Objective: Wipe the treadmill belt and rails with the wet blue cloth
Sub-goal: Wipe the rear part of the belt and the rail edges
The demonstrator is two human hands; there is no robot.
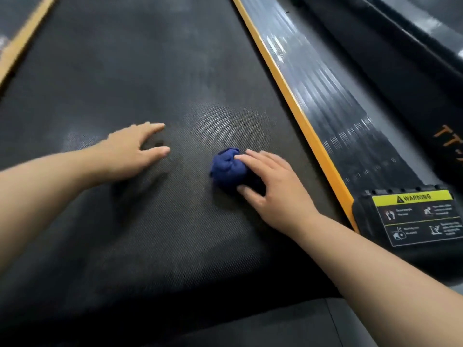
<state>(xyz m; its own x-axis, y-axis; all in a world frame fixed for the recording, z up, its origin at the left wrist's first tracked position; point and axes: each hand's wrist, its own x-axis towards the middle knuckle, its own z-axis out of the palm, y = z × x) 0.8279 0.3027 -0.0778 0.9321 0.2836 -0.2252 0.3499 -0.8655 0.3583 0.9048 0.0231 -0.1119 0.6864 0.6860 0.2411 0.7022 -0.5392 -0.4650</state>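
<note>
Cloth (226, 169), balled, sits partly hidden under the spread fingers of my right hand (273, 186); left hand (130, 151) rests spread on the dark belt (150, 71); rail (325, 96) blurred.

Cloth (226, 169): dark blue. Belt (150, 71): black w/ fine dotted weave. Rail (333, 101): black, ribbed, orange edge. Label (416, 216): yellow/black.
</note>
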